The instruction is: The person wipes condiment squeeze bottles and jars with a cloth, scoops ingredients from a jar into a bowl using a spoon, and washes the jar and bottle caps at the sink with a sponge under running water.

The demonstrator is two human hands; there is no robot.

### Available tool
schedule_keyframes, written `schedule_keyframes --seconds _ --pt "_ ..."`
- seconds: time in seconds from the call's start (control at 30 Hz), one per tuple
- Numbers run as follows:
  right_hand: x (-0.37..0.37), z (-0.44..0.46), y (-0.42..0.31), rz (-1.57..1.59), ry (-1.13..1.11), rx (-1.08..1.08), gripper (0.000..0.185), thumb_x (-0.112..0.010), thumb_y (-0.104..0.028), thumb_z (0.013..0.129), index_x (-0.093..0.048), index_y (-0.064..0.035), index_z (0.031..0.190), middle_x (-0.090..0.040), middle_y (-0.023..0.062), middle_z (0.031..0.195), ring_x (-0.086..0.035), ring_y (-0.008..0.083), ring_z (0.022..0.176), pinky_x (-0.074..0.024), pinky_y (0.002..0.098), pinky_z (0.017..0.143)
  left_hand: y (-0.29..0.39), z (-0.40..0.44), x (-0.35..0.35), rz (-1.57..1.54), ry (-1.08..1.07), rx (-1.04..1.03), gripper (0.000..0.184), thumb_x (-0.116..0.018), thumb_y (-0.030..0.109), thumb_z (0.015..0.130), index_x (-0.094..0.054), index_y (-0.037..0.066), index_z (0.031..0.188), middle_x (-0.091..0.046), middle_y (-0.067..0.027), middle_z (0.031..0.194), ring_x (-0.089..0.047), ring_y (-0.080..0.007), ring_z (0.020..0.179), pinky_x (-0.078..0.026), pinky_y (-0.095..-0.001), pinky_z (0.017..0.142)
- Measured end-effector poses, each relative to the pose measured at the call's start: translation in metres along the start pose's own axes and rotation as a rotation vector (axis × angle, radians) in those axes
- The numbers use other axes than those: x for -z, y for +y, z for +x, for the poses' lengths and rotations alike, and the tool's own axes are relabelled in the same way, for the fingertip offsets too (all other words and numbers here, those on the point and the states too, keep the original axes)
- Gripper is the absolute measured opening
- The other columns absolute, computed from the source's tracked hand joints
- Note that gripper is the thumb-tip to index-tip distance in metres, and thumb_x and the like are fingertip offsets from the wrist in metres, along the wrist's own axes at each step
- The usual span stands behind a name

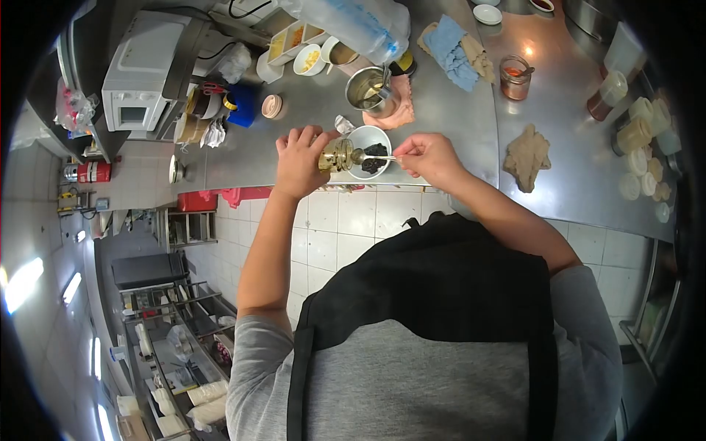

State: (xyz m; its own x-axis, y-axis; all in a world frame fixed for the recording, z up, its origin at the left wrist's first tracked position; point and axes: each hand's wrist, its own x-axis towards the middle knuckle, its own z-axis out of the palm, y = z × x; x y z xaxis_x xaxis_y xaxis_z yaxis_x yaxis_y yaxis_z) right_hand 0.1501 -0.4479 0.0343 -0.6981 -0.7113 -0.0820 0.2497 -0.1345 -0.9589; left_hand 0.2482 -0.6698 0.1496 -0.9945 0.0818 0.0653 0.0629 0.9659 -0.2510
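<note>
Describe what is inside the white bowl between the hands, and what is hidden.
Dark lumps lie inside the white bowl. The spoon above hides a strip of them, and whatever is beneath them cannot be seen.

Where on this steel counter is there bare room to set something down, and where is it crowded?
One bare patch lies between the right hand and the tan cloth; another between the foil and the left hand. It is crowded around the pot and among the containers on the right.
</note>
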Motion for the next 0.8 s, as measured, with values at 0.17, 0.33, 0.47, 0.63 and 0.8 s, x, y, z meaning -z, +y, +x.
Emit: schedule_keyframes --seconds 0.17,0.33,0.47,0.63,0.8 --pt "0.003 -0.003 -0.002 0.033 0.029 0.02 0.011 -0.067 -0.007 0.078 -0.067 -0.0008 0.087 -0.065 0.0048 0.072 -0.057 0.0072 0.059 -0.0479 0.0238 0.053 0.001 -0.011 -0.007 -0.049 0.064 0.085 0.069 -0.073 0.012 0.051 -0.053 0.026 0.116 -0.051 -0.0015 0.11 -0.046 -0.0263 0.105 -0.034 -0.0455 0.089" --pt "0.001 0.002 -0.004 -0.235 0.006 0.037 0.01 -0.066 -0.007 0.079 -0.067 -0.0012 0.088 -0.065 0.0037 0.071 -0.057 0.0067 0.059 -0.0453 0.0222 0.053 -0.004 -0.027 -0.042 -0.333 0.286 0.213 0.072 -0.074 0.008 0.052 -0.049 0.017 0.119 -0.05 -0.0063 0.114 -0.047 -0.0292 0.105 -0.037 -0.0424 0.09" --pt "-0.002 0.004 -0.038 -0.15 -0.053 -0.026 0.008 -0.066 -0.007 0.079 -0.067 -0.0019 0.086 -0.064 0.0031 0.07 -0.057 0.0064 0.06 -0.0441 0.0221 0.054 -0.005 -0.05 -0.102 -1.079 0.6 0.542 0.077 -0.077 0.006 0.06 -0.038 0.007 0.126 -0.048 -0.0103 0.118 -0.048 -0.025 0.109 -0.041 -0.037 0.093" --pt "-0.011 0.052 -0.096 -0.59 0.154 0.35 0.009 -0.066 -0.009 0.078 -0.068 -0.0034 0.085 -0.066 0.0074 0.071 -0.06 0.0117 0.062 -0.0478 0.0269 0.058 -0.024 -0.05 -0.136 -1.35 0.814 0.947 0.08 -0.08 0.012 0.065 -0.033 0.0 0.128 -0.048 -0.0127 0.12 -0.05 -0.0222 0.109 -0.043 -0.0331 0.092" --pt "-0.017 0.117 -0.083 -0.999 0.176 0.422 0.012 -0.065 -0.011 0.077 -0.068 -0.0062 0.087 -0.067 0.0106 0.075 -0.063 0.0241 0.063 -0.0502 0.0326 0.062 -0.07 -0.041 -0.181 -1.168 0.793 0.879 0.081 -0.083 0.014 0.062 -0.035 0.0 0.126 -0.053 -0.0134 0.117 -0.052 -0.0231 0.108 -0.044 -0.0328 0.091"
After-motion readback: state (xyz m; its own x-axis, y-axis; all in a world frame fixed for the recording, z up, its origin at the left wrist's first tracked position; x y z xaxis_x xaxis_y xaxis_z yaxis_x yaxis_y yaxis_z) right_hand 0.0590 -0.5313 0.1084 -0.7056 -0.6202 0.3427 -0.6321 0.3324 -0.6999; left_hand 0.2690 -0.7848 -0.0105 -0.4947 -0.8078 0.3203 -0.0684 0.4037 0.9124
